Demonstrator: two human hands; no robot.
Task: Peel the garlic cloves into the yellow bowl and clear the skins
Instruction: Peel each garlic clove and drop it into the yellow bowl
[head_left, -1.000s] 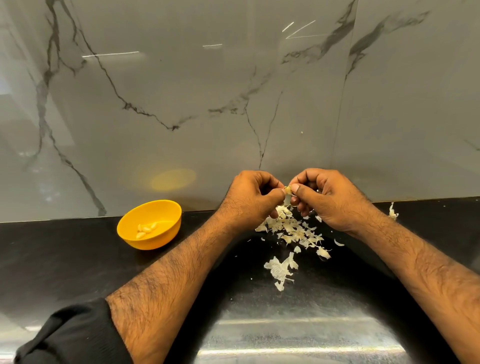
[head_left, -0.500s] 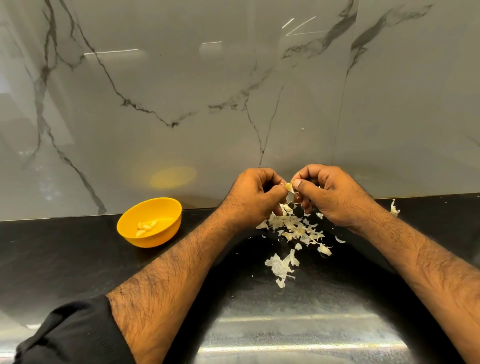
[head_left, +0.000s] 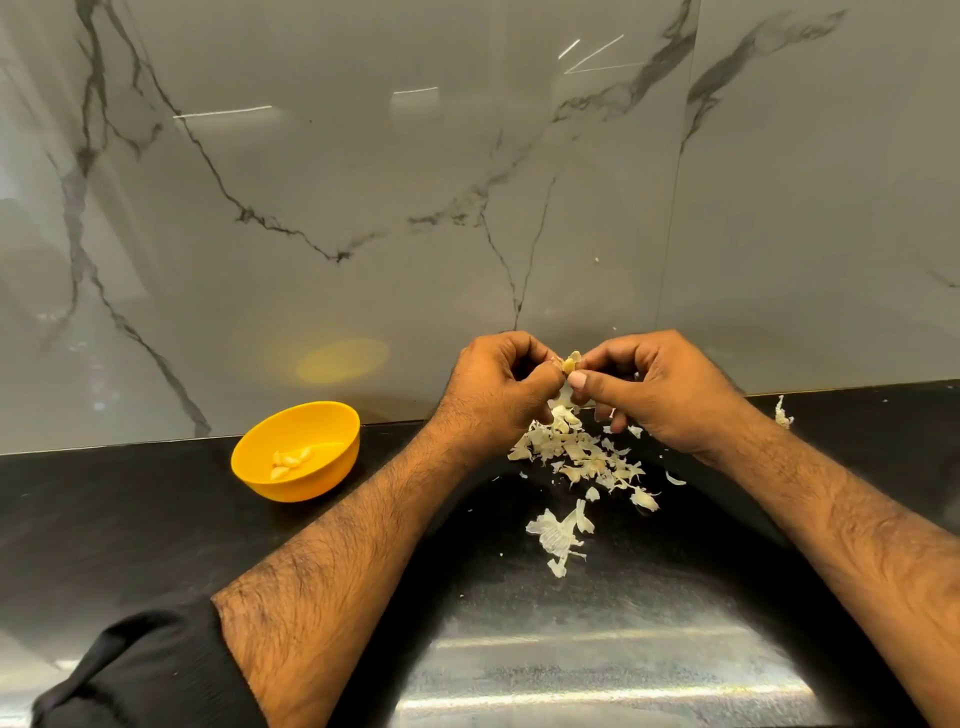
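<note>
Clove pinched between both hands above the skins.
The clove (head_left: 571, 362) sits higher between the left hand (head_left: 501, 392) and right hand (head_left: 660, 387) than a second ago, both gripping it with curled fingers. Skins (head_left: 582, 452) lie on the counter (head_left: 130, 519) below; the bowl (head_left: 297, 450), left of the skins, holds peeled cloves (head_left: 291, 460). No writing shows.

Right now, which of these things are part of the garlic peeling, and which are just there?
Part of the job:
garlic clove, pinched by left hand and right hand
yellow bowl holding peeled cloves
skins

Just there:
black counter
marble wall
</note>
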